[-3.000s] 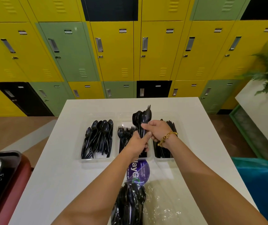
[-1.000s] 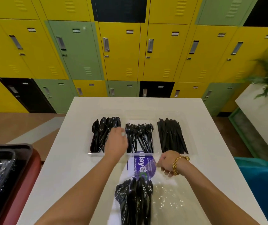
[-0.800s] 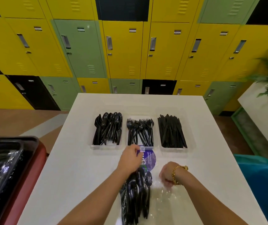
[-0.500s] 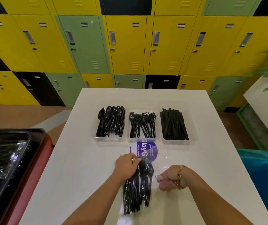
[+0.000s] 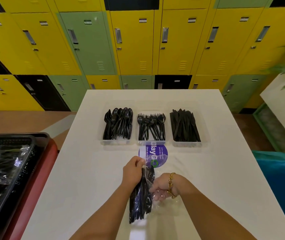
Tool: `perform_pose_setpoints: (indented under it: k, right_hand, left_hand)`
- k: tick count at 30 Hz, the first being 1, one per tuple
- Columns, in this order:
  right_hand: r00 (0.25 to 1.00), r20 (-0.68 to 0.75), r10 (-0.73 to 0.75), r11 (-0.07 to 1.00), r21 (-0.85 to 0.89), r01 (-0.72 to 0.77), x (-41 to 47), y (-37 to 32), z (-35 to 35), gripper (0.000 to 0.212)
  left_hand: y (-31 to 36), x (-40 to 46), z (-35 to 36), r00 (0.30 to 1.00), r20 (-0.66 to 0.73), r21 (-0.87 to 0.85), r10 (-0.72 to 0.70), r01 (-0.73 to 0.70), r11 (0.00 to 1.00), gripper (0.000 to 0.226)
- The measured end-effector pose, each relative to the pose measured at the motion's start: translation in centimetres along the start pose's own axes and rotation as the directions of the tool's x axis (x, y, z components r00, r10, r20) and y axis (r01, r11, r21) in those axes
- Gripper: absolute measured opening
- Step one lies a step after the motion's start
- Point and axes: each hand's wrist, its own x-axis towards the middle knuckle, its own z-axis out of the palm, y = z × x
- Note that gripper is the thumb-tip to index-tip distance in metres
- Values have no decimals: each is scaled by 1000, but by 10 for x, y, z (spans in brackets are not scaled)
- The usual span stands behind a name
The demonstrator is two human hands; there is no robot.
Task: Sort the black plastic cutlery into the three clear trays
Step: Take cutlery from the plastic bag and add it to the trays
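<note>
At six o'clock on the surface (image 5: pixel 86 170), the left hand (image 5: pixel 132 172) fingers pinch the bagged cutlery (image 5: pixel 141 201) while the right hand (image 5: pixel 162 188) grips its film; slippery wrap could scatter pieces.

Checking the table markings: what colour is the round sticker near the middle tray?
Purple with white lettering, in the head view: round sticker.

three clear trays mid-frame, spoons (image 5: pixel 118 124) left, forks (image 5: pixel 151 127) middle, knives (image 5: pixel 184 126) right, bagged cutlery bundle (image 5: pixel 141 200) lower center
</note>
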Motion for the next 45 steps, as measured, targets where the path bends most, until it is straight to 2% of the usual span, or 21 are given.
perform_pose_setpoints:
  k: [3, 7, 16, 21, 27, 34, 37, 42, 45]
  right_hand:
    - [998, -57, -23, 997, 69, 27, -2, 1, 6, 20]
    - [995, -78, -54, 961, 267, 73, -1, 5, 8, 25]
    - [999, -7, -34, 967, 254, 35, 3, 6, 11, 32]
    - [1000, -28, 0, 939, 343, 10, 5, 7, 10, 24]
    - [985, -161, -59, 947, 303, 106, 2, 3, 15, 26]
    - [993, -112, -40, 965, 252, 67, -7, -5, 9, 14]
    - [990, -136, -39, 983, 174, 63, -15, -3, -4, 17]
    - [982, -147, -118, 975, 171, 142, -25, 1, -26, 11]
    - [970, -178, -163, 979, 90, 181, -43, 2, -39, 14]
  left_hand:
    - [-1, 0, -1, 1000, 2, -44, -4, 4, 999, 14]
    - [-2, -1, -3, 1000, 13, -97, -6, 8, 995, 14]
    - [-8, 2, -6, 997, 81, -200, -17, 33, 979, 17]
    - [-1, 7, -17, 973, 221, -364, -68, 147, 920, 14]
    - [9, 20, -32, 936, 345, -238, -71, 160, 958, 9]
    - [9, 22, -36, 946, 317, -175, -60, 121, 977, 16]
    - [10, 24, -38, 948, 313, -152, -56, 108, 982, 19]
    - [13, 26, -40, 949, 309, -118, -61, 102, 988, 22]
    - [12, 27, -40, 949, 309, -86, -57, 88, 992, 23]
